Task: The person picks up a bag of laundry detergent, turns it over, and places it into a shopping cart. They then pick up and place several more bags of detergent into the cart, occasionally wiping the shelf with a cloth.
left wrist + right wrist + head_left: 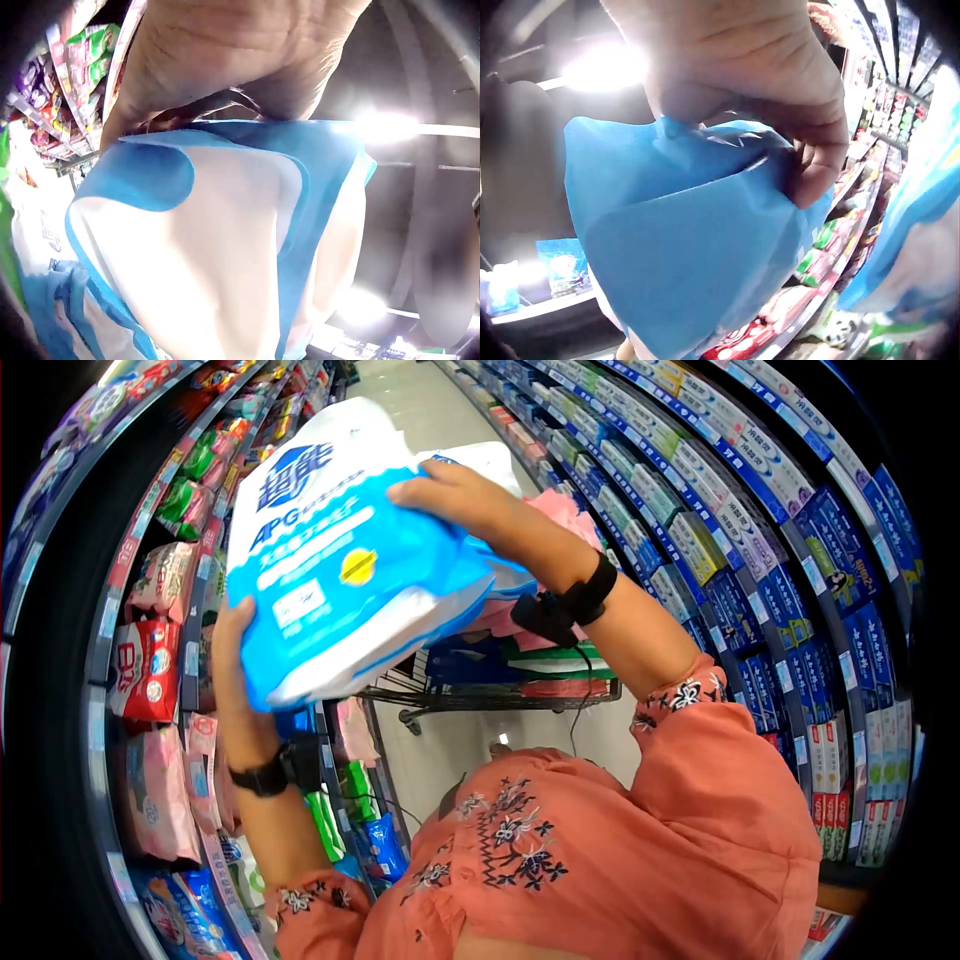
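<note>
A blue and white bag of washing powder [345, 605] is tilted in front of me, its printed face turned up, held between both hands. My left hand [228, 660] grips its lower left edge; in the left wrist view the bag's white and blue end [225, 255] hangs below that hand. My right hand [460, 500] holds the upper right corner, thumb over the printed face. The right wrist view has its fingers [817, 176] curled round the blue end. Just behind lies a second bag with similar blue and white colours [510, 575], partly hidden.
A dark wire shopping cart [490, 702] stands under the bags, with pink and green packages [560, 660] in it. Shelves of bagged goods [150, 670] line the left side, and shelves of boxed toothpaste [700, 540] the right. The pale aisle floor [395, 390] runs ahead.
</note>
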